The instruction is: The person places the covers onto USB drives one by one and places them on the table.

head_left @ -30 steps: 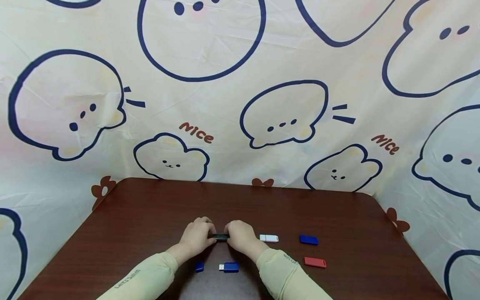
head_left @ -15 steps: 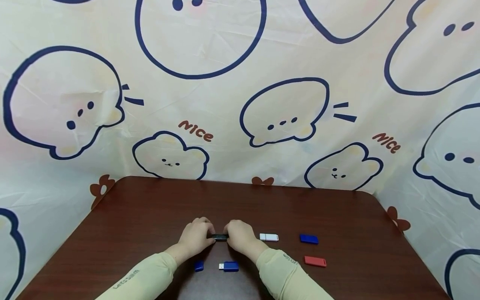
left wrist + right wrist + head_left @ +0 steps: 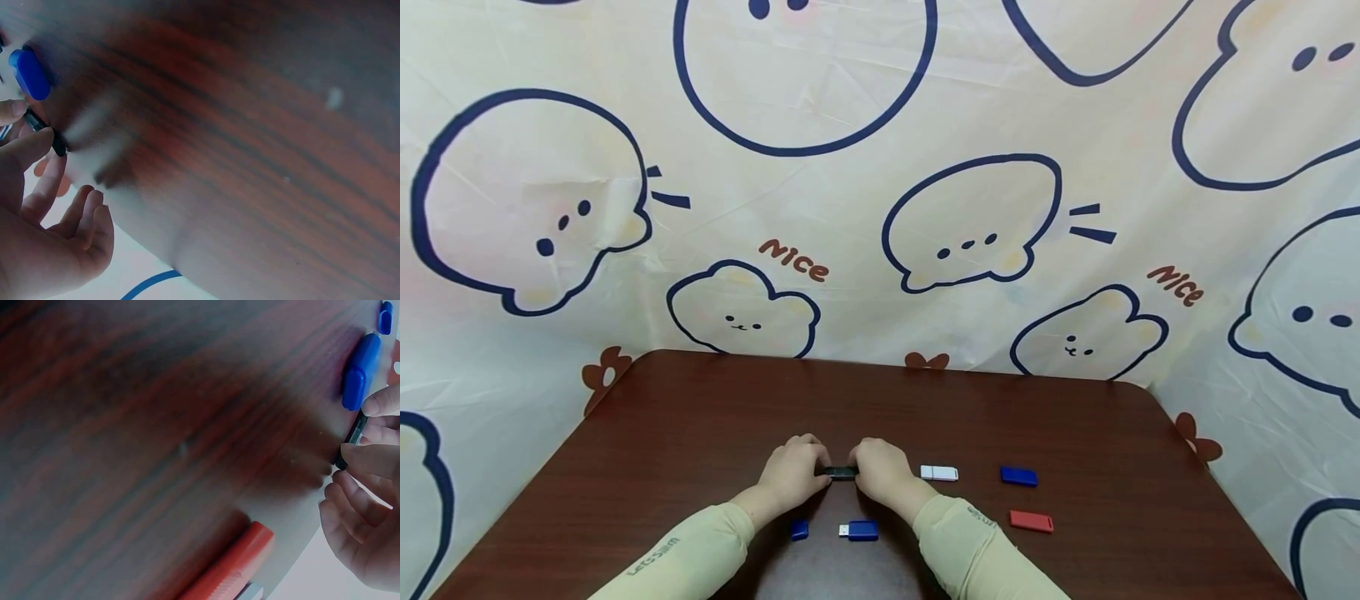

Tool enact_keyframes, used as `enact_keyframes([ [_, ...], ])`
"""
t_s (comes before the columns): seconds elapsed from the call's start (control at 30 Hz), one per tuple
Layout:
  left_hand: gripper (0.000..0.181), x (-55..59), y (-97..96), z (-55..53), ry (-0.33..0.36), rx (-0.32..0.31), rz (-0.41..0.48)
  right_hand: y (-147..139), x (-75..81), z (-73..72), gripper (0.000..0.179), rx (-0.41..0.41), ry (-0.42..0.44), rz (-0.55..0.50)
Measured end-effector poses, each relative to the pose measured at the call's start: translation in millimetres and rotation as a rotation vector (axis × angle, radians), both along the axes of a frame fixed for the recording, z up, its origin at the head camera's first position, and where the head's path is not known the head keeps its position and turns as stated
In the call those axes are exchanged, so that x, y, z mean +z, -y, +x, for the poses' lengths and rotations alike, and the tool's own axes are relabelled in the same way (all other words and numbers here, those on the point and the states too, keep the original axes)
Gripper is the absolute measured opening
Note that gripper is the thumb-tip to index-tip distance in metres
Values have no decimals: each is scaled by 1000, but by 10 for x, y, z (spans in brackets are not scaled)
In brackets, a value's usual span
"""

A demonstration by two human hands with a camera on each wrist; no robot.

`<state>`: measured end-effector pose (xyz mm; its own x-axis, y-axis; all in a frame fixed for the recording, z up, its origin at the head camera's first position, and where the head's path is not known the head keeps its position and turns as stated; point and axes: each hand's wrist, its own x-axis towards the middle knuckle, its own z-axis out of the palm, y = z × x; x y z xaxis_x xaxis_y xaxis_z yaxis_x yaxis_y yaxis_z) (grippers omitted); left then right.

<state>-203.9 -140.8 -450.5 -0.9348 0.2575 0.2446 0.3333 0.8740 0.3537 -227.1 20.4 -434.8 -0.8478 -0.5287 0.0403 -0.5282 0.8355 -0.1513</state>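
Both hands meet over the table around a small black USB stick (image 3: 841,473). My left hand (image 3: 793,471) pinches its left end between thumb and finger. At the other end, the thumb and finger of my right hand (image 3: 883,475) pinch it too. Fingertips cover both ends; whether its cap is on cannot be told. Closer to me lies an uncapped blue USB stick (image 3: 862,531), its metal plug pointing left. Its separate blue cap (image 3: 799,530) sits to the left of that plug, apart from it.
Right of the hands, a white USB stick (image 3: 939,473) and a blue USB stick (image 3: 1019,477) lie on the brown table (image 3: 700,417). A red USB stick (image 3: 1032,522) lies nearer, on the right. A cartoon-printed cloth (image 3: 850,208) hangs behind the table.
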Motion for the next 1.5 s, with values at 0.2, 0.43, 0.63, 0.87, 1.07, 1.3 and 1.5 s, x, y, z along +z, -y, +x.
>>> enact_keyframes([
  [0.2,17,53,-22,24,63,25,-11,-24,12,-12,14,-8,32,-19],
  [0.43,16,128,-5,63,85,48,14,-85,24,-17,15,-28,77,-45],
  [0.63,13,187,-13,96,106,58,63,-194,56,-19,13,-51,108,-58],
  [0.87,12,218,-1,143,109,52,70,-285,128,30,18,-66,116,-68],
  [1.07,10,272,17,217,154,53,80,-344,189,121,20,-43,116,-78],
  [1.3,10,289,55,294,205,36,55,-405,229,188,20,-26,111,-47],
  [1.5,11,327,116,359,231,0,21,-431,258,245,18,-8,145,-37],
])
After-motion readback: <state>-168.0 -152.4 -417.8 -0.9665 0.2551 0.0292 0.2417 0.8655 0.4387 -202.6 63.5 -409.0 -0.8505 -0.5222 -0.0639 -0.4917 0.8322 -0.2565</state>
